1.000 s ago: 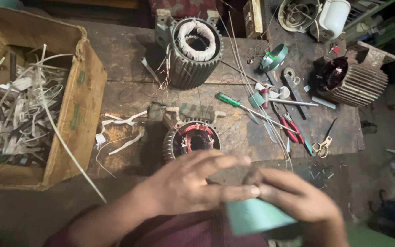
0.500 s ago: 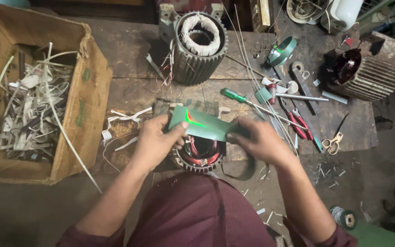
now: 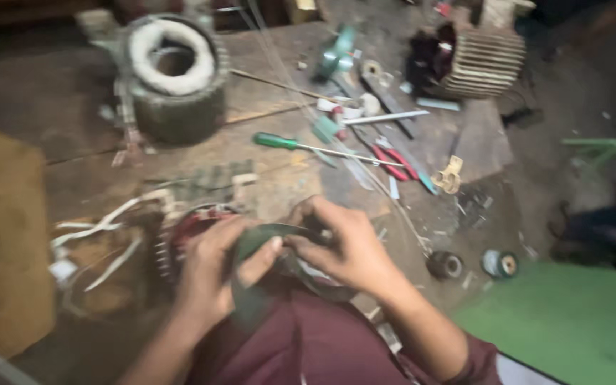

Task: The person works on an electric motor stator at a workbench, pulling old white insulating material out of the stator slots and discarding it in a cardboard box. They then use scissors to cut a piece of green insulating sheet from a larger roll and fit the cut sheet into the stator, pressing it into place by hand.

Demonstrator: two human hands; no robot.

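Both grips pinched on a curled green insulation sheet [image 3: 262, 239], left hand [image 3: 212, 274] and right hand [image 3: 344, 246] bending it over the red-wound stator [image 3: 187, 239], apparently to shape it. Beyond, on the wooden surface [image 3: 286, 171]: green-handled screwdriver [image 3: 276, 141], red-handled pliers [image 3: 393, 160].

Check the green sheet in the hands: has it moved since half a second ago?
Yes. The green sheet, then held flat above the red-wound motor, is now bent between left hand and right hand, lower, on the motor's near side.
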